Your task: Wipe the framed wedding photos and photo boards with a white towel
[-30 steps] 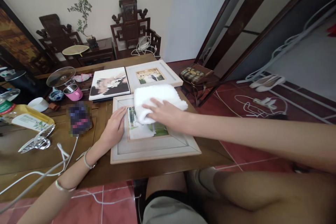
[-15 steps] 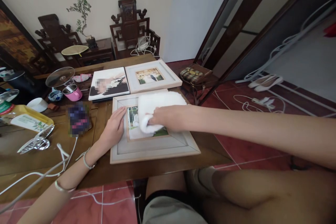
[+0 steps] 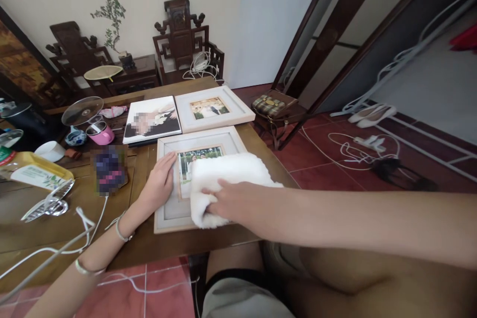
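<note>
A pale wooden picture frame [image 3: 173,223] lies flat on the table in front of me, with a photo of people outdoors [image 3: 185,159] inside a wide light border. My left hand [image 3: 160,181] rests on the frame's left side, fingers stretched out along it. With my right hand [image 3: 233,203] I grip a thick white towel [image 3: 238,166], its near-left edge folded over by my fingers. The towel covers the lower right of the frame and part of the photo. Behind lie a second framed photo [image 3: 238,114] and a white-edged photo panel [image 3: 167,109].
Left on the wooden table [image 3: 139,243] are a bottle of yellow liquid [image 3: 40,171], a silver hair claw [image 3: 48,203], a pink mug [image 3: 100,134], a white cable [image 3: 55,247] and a blurred-out item [image 3: 110,171]. At right stands a wooden chair [image 3: 335,35] with a plaid bag [image 3: 268,105].
My right hand has drawn the towel down toward me across the frame, uncovering the upper part of the photo. My left hand stays on the frame's left side.
</note>
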The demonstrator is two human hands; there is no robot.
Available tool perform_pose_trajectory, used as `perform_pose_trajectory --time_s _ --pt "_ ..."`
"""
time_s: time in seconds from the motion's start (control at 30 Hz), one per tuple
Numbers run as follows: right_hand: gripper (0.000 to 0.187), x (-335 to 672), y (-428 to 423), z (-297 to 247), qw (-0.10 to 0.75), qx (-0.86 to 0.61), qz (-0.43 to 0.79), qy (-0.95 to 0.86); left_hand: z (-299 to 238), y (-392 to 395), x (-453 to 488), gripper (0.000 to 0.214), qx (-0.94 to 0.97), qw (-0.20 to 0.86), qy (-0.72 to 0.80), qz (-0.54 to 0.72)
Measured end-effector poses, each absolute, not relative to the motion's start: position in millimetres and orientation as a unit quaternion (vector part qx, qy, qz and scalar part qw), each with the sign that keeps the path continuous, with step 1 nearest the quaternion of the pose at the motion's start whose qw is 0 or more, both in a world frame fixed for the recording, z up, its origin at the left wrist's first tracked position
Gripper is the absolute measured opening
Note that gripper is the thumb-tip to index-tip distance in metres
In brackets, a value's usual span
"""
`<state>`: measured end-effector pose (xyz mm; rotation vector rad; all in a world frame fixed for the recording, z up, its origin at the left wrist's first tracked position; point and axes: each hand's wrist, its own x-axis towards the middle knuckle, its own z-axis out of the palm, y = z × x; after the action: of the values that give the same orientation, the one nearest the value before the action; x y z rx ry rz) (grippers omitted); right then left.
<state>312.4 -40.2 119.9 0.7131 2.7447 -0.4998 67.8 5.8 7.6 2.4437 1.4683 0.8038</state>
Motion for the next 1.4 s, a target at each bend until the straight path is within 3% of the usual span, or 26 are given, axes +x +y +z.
perform_pose_trajectory --time_s 0.2,0.4,0.6,0.77,0.9,0.97,1.1,1.4 --pt "0.070 309 11 97 0.190 0.306 0.024 0.933 0 8 61 0.044 0.819 0.097 0.494 0.277" --pt "0.060 308 50 70 0.153 0.370 0.122 0.908 -3 11 58 0.044 0.823 0.088 0.489 0.277" --pt "0.062 302 27 91 0.209 0.368 0.046 0.905 -2 10 57 0.044 0.821 0.092 0.489 0.280" --pt "0.034 299 -16 123 0.195 0.314 -0.109 0.923 1 7 58 0.044 0.821 0.094 0.492 0.274" --pt "0.033 295 -39 145 0.261 0.247 -0.178 0.916 3 8 59 0.044 0.820 0.096 0.495 0.269" --pt "0.038 293 -42 152 0.296 0.236 -0.176 0.909 5 8 60 0.044 0.819 0.098 0.496 0.270" --pt "0.044 295 -36 149 0.265 0.259 -0.163 0.914 7 7 61 0.045 0.820 0.100 0.497 0.266" --pt "0.070 303 21 83 0.196 0.332 0.053 0.921 -5 10 58 0.045 0.820 0.101 0.495 0.269"
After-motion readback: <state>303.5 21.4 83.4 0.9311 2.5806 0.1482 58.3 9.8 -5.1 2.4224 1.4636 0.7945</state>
